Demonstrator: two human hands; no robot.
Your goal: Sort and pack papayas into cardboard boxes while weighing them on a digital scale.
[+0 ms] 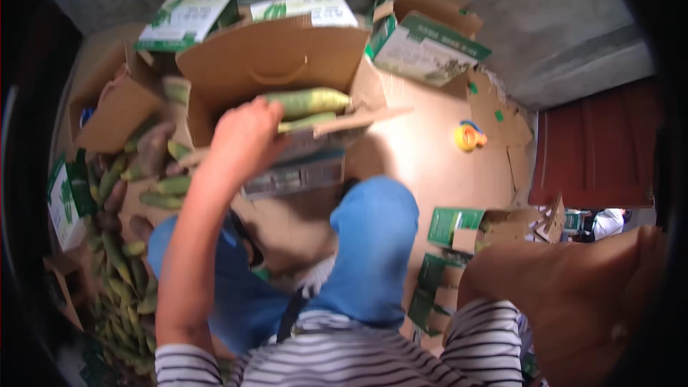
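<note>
veg (315,102) held in l grip (247,136), open box (229,61) prob part-filled, heap (125,315) of more left out, can't tell grip of r arm (545,287)

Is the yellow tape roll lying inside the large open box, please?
No, the yellow tape roll lies on the cardboard sheeting, to the right of the large open box.

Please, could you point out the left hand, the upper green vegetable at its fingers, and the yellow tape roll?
Left hand (247,135): head view, on the back of the hand.
Upper green vegetable (309,102): head view, on its visible middle.
Yellow tape roll (466,140): head view, on its yellow side.
</note>
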